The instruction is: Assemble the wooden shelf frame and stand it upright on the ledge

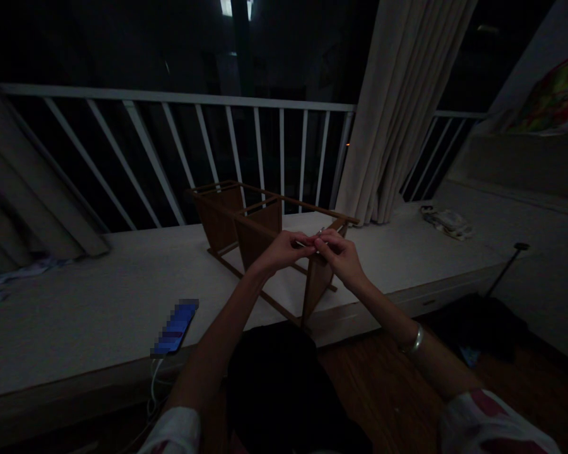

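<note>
In the dim room both my hands meet over a brown wooden shelf frame (246, 230) that lies on its side on the white platform (99, 296). My left hand (284, 248) and my right hand (336, 251) pinch a small thin metal piece (312, 239) between their fingertips, just above the frame's near right panel. What the piece is I cannot make out. A silver bangle (414, 341) sits on my right wrist.
A phone (175, 328) with a lit screen lies at the platform's front edge, a white cable hanging from it. A white railing (180, 151) and a curtain (402, 107) stand behind. Crumpled cloth (447, 222) lies at far right. A dark stand (504, 271) rises from the wooden floor.
</note>
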Demonstrator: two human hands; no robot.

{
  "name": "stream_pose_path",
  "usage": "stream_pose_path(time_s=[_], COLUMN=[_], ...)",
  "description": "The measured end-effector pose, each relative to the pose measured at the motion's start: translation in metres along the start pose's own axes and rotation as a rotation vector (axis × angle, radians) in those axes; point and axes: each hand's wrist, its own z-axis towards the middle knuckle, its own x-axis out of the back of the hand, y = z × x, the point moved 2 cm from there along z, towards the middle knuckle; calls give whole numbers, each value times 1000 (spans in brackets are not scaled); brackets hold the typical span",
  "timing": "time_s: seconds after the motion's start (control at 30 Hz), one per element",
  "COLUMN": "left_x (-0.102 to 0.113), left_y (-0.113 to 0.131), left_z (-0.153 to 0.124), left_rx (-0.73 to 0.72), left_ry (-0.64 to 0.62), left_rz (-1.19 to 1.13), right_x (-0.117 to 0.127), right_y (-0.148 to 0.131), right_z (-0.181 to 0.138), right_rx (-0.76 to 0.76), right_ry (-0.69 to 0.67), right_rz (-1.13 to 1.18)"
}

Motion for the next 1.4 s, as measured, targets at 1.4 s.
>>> stream_pose_path(time_s=[1.4], left_x=[0], left_y=[0], left_z=[3], left_rx=[50], left_ry=[23], left_rz=[25], right_x=[-1], right_y=[-5], right_z=[0], right_rx=[12], right_ry=[72], right_rz=[-76])
